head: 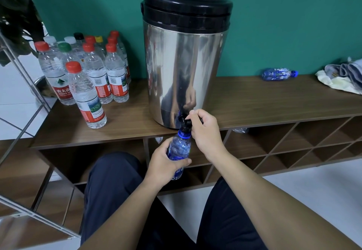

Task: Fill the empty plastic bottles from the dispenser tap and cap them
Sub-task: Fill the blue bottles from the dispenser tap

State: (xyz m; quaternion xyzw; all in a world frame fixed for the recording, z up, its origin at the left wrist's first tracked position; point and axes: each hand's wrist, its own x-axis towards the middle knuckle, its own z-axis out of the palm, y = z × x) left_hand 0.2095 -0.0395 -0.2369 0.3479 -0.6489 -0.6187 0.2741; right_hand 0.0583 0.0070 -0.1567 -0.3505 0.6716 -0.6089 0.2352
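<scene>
— What carries everything here?
— A long, low brown wooden shelf top [264,100] set against the green wall, with open cubbies beneath it.
— And what stands on it?
— A tall stainless-steel dispenser with a black lid [184,57] at the front edge. To its left, a cluster of clear capped plastic bottles [86,67], mostly red-capped, upright.
— Anything to the right?
— A blue plastic bottle lying on its side [279,74] near the wall, and a heap of crumpled cloths [342,77] at the far end.
</scene>
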